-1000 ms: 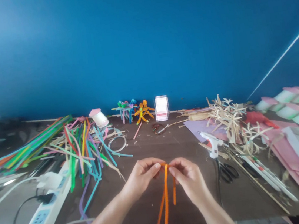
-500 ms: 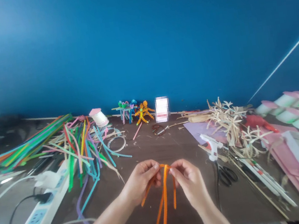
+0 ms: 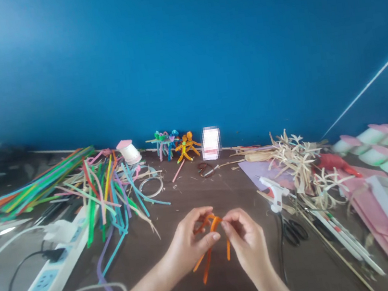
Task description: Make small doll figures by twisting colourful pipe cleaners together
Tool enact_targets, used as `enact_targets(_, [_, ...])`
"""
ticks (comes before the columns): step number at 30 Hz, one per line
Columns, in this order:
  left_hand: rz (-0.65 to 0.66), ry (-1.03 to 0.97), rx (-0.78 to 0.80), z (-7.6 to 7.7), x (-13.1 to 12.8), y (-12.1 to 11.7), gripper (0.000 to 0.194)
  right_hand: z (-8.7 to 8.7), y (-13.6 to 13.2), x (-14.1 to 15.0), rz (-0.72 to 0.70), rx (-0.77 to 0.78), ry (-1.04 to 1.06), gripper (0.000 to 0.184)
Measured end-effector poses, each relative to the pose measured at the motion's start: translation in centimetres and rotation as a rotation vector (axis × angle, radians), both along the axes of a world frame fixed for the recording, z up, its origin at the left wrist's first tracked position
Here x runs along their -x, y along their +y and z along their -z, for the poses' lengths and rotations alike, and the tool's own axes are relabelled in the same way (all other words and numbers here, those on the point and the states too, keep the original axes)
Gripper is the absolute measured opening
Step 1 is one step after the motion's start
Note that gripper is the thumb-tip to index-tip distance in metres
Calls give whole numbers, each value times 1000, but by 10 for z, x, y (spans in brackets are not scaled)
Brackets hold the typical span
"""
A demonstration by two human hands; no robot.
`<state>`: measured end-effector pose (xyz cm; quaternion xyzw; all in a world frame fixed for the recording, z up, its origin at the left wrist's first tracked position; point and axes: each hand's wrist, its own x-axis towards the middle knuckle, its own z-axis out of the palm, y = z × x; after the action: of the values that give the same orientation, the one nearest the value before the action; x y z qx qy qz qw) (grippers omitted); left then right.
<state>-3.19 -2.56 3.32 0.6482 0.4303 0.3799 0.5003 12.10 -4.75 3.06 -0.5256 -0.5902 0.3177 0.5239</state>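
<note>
Orange pipe cleaners (image 3: 212, 224) are looped together between my hands, above the table's near part, with their loose ends hanging down. On the left side, my left hand (image 3: 191, 237) curls its fingers behind them and lays its thumb across the front. A pinch of thumb and forefinger in my right hand (image 3: 247, 235) grips their right side, where one short end dangles. Part of the strands is hidden behind the left fingers and thumb.
Left lie many coloured pipe cleaners (image 3: 104, 193) and a power strip (image 3: 55, 268) with cords. Small pipe-cleaner figures (image 3: 187, 146) stand at the back. To the right are a glue gun (image 3: 276, 194), black-handled scissors (image 3: 295, 231), dried-fibre flowers (image 3: 295, 154) and pink paper (image 3: 377, 230).
My left thumb has moved off its pinch and down across the strands. The long hanging orange ends have been drawn up and look shorter. My right hand keeps its pinch.
</note>
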Motion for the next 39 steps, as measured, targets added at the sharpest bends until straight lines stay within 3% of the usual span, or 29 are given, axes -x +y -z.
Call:
enact_targets(3, [25, 161, -227, 3, 0, -3, 37, -2, -2, 2, 12, -29, -3, 10])
enact_targets(5, [38, 206, -281, 4, -1, -4, 36, -3, -4, 3, 17, -15, 15, 10])
enact_targets(15, [143, 149, -120, 2, -7, -10, 32, 4, -11, 13, -63, 191, 266, 16])
enact_targets(25, [238, 171, -268, 6, -2, -11, 46, 10, -11, 13, -44, 206, 246, 20])
enact_targets(34, [263, 100, -117, 13, -10, -11, 15, 8, -12, 10, -33, 176, 156, 19])
enact_targets(39, [235, 76, -80, 12, -9, -11, 11, 9, -11, 8, -74, 133, 187, 13])
